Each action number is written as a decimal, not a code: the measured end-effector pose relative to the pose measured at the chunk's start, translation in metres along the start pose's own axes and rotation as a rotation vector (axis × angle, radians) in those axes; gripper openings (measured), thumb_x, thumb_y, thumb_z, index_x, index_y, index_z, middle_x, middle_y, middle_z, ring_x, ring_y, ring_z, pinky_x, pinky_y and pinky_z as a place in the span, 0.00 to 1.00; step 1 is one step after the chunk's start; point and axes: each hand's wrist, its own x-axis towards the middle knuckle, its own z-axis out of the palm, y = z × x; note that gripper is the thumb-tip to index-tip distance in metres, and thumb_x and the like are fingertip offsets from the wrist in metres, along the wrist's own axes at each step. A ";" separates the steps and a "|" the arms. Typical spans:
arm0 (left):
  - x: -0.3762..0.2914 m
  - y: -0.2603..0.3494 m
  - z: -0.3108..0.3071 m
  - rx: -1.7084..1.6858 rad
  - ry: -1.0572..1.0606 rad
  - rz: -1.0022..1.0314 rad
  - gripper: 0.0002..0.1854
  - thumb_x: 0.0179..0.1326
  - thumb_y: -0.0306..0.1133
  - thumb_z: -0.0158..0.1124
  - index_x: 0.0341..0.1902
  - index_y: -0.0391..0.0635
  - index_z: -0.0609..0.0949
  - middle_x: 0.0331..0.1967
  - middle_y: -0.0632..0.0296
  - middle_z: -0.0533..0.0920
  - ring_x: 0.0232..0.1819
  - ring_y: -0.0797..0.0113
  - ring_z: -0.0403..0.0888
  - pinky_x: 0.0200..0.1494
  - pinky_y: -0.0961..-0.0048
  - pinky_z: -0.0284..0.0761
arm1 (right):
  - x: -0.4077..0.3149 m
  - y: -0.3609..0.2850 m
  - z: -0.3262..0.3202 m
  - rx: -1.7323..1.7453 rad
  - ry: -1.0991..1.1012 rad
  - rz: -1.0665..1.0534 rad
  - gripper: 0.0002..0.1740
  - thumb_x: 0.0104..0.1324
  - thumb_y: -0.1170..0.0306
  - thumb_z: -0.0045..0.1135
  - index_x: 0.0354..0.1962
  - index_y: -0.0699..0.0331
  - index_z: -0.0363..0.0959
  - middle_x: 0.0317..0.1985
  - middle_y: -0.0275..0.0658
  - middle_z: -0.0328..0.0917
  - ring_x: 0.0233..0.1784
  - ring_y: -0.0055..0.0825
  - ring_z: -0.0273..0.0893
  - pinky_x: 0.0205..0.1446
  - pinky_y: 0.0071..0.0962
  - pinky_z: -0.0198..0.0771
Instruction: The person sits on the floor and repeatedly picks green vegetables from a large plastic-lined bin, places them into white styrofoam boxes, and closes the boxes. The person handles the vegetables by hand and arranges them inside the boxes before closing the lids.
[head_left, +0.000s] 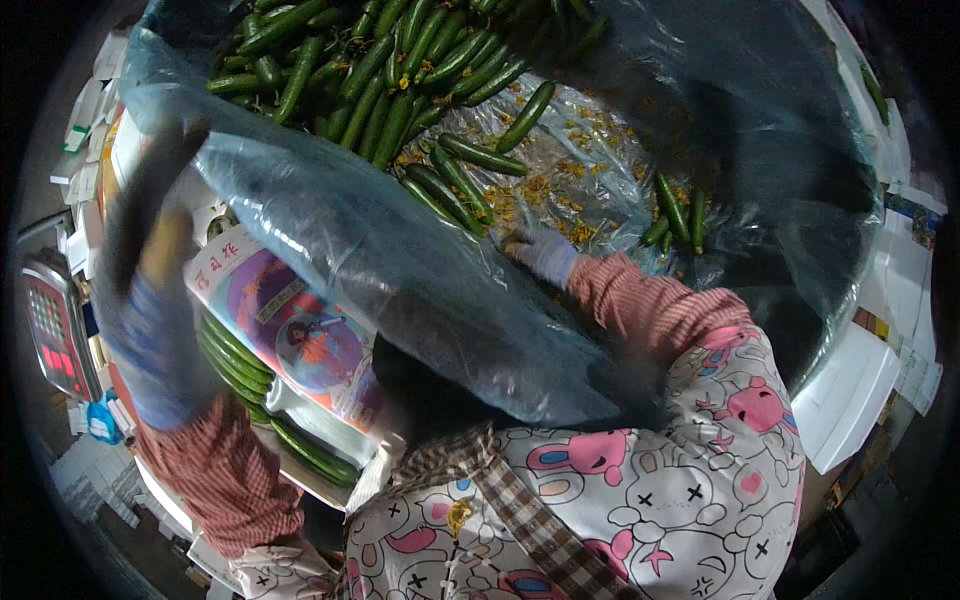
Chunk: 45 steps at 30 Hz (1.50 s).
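Observation:
My left hand (166, 251), in a blue and yellowish work glove, is raised at the left and blurred by motion. It grips a long dark thing (139, 206) that looks like a cucumber. Gloved too, my right hand (546, 253) is low inside a large container lined with blue clear plastic film (315, 217). Its fingertips are near the ends of several loose cucumbers (461, 184); whether they hold anything is unclear. A big heap of cucumbers (382, 97) fills the container's far left. Below my left hand, more cucumbers (236, 356) lie in a box, partly under a printed colourful sheet (307, 330).
Withered yellow blossoms (577, 199) litter the film. A few cucumbers (675, 214) lie apart at the right. A scale with a lit red display (56, 330) stands at far left. White foam boxes (844, 397) flank the container. The raised film edge lies between both arms.

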 end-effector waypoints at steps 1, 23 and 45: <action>0.034 0.007 0.021 0.116 -0.014 0.097 0.19 0.63 0.26 0.55 0.58 0.44 0.77 0.55 0.54 0.78 0.57 0.58 0.76 0.60 0.64 0.70 | 0.018 0.002 -0.004 -0.183 -0.024 -0.015 0.27 0.65 0.49 0.49 0.50 0.63 0.72 0.50 0.49 0.76 0.53 0.47 0.74 0.57 0.38 0.68; 0.094 -0.036 0.103 -0.498 -0.240 -0.266 0.20 0.63 0.36 0.59 0.57 0.39 0.77 0.48 0.56 0.82 0.53 0.68 0.78 0.60 0.73 0.68 | 0.112 -0.056 0.011 -0.026 0.022 0.238 0.36 0.52 0.51 0.63 0.54 0.64 0.69 0.50 0.56 0.74 0.54 0.50 0.72 0.58 0.38 0.67; 0.092 -0.015 0.137 0.194 -0.865 -0.369 0.26 0.43 0.34 0.69 0.49 0.39 0.77 0.30 0.49 0.83 0.29 0.55 0.83 0.31 0.65 0.78 | 0.015 -0.209 -0.187 -1.008 0.568 -0.696 0.16 0.58 0.68 0.54 0.45 0.54 0.75 0.40 0.35 0.80 0.44 0.37 0.80 0.48 0.34 0.72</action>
